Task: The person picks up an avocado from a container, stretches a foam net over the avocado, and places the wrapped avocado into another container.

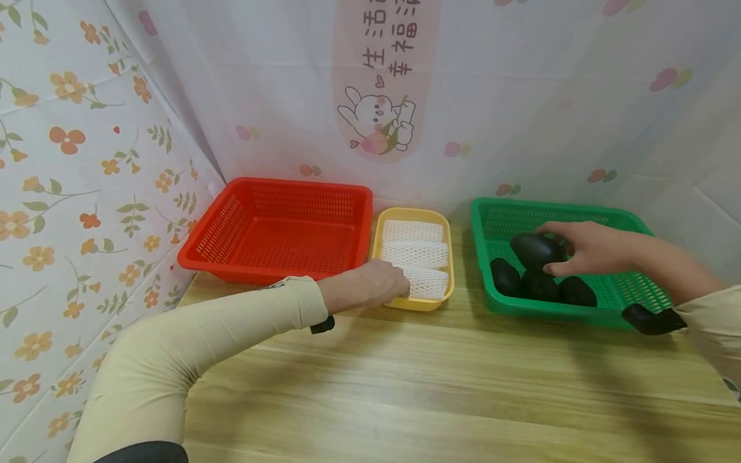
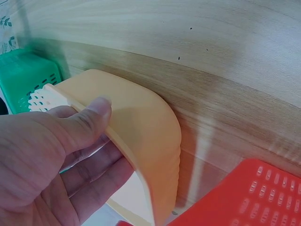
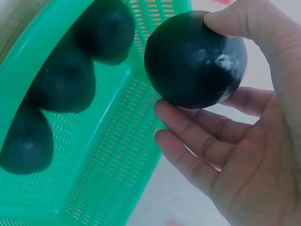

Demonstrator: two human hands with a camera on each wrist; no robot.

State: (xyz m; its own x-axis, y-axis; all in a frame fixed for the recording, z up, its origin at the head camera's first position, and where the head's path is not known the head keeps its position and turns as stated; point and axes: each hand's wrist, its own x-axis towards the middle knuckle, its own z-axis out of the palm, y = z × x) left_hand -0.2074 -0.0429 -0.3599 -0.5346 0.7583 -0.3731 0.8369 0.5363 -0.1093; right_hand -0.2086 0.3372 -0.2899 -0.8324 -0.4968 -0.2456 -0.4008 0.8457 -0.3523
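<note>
My right hand (image 1: 590,247) holds a dark avocado (image 1: 535,251) between thumb and fingers, above the green basket (image 1: 556,315). In the right wrist view, the thumb lies on top of this avocado (image 3: 195,59) and fingertips lie below it. Several more dark avocados (image 1: 577,292) sit along the basket's near side. My left hand (image 1: 376,283) is at the near left corner of a yellow tray (image 1: 418,303) of white foam nets (image 1: 428,283). In the left wrist view, the thumb lies by the tray's rim and the loosely bent fingers reach inside; nothing clearly shows between them.
A red basket (image 1: 274,273) stands left of the yellow tray. All the containers stand in a row at the back of the wooden table (image 1: 440,386), against a patterned cloth (image 1: 521,96). Another flowered cloth (image 1: 75,212) hangs at the left.
</note>
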